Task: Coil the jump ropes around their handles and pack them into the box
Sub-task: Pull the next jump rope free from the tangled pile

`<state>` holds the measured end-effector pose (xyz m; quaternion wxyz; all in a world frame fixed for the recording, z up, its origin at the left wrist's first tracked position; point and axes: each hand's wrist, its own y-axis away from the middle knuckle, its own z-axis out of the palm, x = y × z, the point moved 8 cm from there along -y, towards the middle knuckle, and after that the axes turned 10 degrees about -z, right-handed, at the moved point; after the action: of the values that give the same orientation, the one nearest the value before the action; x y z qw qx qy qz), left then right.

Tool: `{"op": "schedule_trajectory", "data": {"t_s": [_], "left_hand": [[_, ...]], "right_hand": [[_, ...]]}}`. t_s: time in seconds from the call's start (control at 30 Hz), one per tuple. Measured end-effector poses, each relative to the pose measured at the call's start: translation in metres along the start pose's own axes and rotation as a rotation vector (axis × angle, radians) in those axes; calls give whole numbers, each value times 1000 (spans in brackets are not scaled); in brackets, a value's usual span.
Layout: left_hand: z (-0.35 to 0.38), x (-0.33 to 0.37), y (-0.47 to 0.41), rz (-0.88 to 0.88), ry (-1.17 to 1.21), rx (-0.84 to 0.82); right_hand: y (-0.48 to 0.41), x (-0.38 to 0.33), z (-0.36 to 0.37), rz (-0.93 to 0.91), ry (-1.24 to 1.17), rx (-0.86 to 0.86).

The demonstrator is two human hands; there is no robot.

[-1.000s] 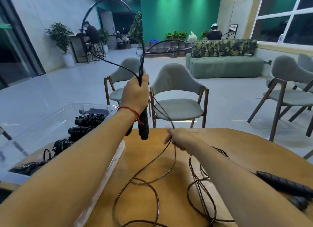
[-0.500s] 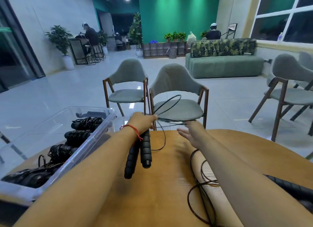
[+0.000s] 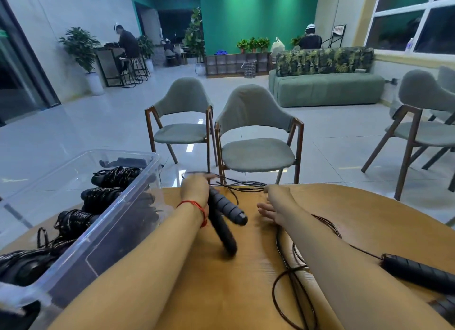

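Beside the box [image 3: 103,221], left hand [image 3: 195,189] fingers clasped both stiff handles [image 3: 226,210]; right hand [image 3: 273,201] fingers spread. The limp cord [image 3: 246,183] likely tangles.

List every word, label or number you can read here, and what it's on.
None can be read.
Framed sign by the far wall: markings too small and blurred.
Handles, clear box, table: no print visible.
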<state>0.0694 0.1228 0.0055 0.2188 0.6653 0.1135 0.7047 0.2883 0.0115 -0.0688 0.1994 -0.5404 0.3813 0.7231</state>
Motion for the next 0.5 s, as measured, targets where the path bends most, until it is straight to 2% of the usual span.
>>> {"op": "schedule_trajectory", "data": {"t_s": [0.07,0.1,0.2,0.27,0.37,0.47,0.5], "left_hand": [[-7,7,-9,126,112,69],[-4,4,-11,72,99,47],[26,-32,-1,-265,-25,-168],[32,-43,3,-303,-79,-197],[31,-44,-10,-259,-84,-145],[8,-21,-27,-20,190,94],[4,-16,-25,23,248,104]], "right_hand": [[1,1,0,-29,0,28],[4,1,2,-37,11,17],[12,4,11,-26,123,-86],[22,4,21,-22,237,-208],[36,6,29,-17,342,-352],[42,10,33,-18,348,-411],[42,11,36,-20,349,-431]]}}
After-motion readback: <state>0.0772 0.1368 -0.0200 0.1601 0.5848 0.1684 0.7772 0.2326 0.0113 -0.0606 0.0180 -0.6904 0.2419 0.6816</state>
